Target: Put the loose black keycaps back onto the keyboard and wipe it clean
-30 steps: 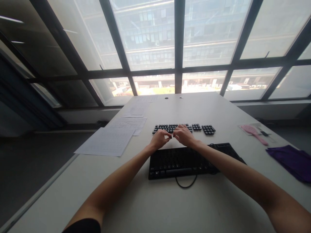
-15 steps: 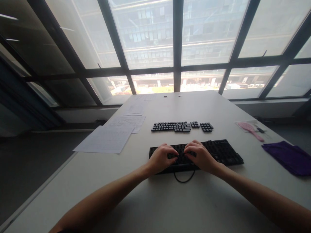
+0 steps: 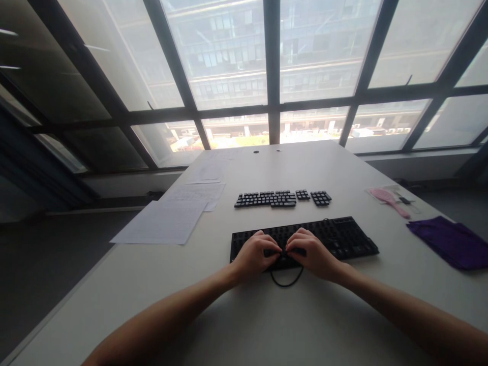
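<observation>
A black keyboard (image 3: 335, 239) lies on the white table, its cable (image 3: 286, 284) looping out at the near edge. Both my hands are over its front middle part. My left hand (image 3: 256, 254) is closed in a pinch, thumb against fingertips. My right hand (image 3: 310, 252) pinches the same way just beside it, the fingertips of both almost meeting. Whatever is between the fingers is too small and dark to make out. Beyond the keyboard, loose black keycaps (image 3: 265, 199) are laid out in keyboard order, with a small block (image 3: 302, 194) and a number-pad block (image 3: 321, 199) to their right.
Printed paper sheets (image 3: 160, 221) overlap along the left side of the table (image 3: 244, 325). On the right are a pink hairbrush (image 3: 391, 201), a small dark item (image 3: 404, 200) beside it, and a folded purple cloth (image 3: 450, 241). Tall windows (image 3: 236, 56) stand behind the table.
My two hands have drawn slightly closer together and a little toward the keyboard's near edge, both still pinching. The view has shifted slightly; the keycaps and other things lie as before.
</observation>
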A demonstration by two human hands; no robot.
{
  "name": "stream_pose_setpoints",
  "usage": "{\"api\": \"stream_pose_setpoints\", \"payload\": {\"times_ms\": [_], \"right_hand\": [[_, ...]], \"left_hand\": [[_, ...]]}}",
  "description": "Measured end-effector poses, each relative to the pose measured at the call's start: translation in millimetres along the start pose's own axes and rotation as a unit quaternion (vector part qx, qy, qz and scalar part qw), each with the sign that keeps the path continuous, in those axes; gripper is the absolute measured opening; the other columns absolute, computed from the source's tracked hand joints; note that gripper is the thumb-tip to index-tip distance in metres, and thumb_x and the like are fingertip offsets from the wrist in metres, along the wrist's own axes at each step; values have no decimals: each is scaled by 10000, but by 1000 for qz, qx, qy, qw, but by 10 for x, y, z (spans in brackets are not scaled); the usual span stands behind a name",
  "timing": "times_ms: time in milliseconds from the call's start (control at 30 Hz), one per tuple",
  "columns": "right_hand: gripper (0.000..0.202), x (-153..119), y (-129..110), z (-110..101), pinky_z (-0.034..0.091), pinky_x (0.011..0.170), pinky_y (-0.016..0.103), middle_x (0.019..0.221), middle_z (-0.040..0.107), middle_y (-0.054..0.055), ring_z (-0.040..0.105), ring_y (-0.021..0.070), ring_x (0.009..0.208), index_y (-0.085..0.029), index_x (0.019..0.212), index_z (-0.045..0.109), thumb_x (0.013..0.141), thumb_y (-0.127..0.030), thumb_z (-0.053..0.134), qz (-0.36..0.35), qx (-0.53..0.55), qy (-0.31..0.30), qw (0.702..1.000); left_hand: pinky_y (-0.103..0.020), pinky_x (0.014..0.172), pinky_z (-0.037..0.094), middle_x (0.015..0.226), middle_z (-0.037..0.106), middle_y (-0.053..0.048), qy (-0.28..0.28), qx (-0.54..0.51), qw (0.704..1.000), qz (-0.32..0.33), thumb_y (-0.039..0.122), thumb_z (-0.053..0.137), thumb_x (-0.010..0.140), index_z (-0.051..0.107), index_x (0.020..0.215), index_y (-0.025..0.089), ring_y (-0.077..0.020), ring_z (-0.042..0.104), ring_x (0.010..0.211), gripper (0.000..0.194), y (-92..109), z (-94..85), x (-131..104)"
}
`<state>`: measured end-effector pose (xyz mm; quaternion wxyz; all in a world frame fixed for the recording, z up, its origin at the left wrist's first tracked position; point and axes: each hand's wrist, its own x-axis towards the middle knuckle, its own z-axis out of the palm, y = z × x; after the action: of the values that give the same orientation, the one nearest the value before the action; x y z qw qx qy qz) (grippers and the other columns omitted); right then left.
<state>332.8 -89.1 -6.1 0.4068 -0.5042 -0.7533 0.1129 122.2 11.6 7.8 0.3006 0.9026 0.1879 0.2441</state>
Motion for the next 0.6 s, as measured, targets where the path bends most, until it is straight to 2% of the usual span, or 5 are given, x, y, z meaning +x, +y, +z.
{"api": "stream_pose_setpoints", "payload": {"times_ms": [600], "right_hand": [[166,20,-88,-45,420,830,376,931,743,36,589,203,901,-233,813,709,939,-148,641,-43,-100,-57,992]], "left_hand": [[-339,807,520,948,763,-36,-5,63,997,38,150,712,848,814,925,257,-207,592,883,166,39,30,-43]]}}
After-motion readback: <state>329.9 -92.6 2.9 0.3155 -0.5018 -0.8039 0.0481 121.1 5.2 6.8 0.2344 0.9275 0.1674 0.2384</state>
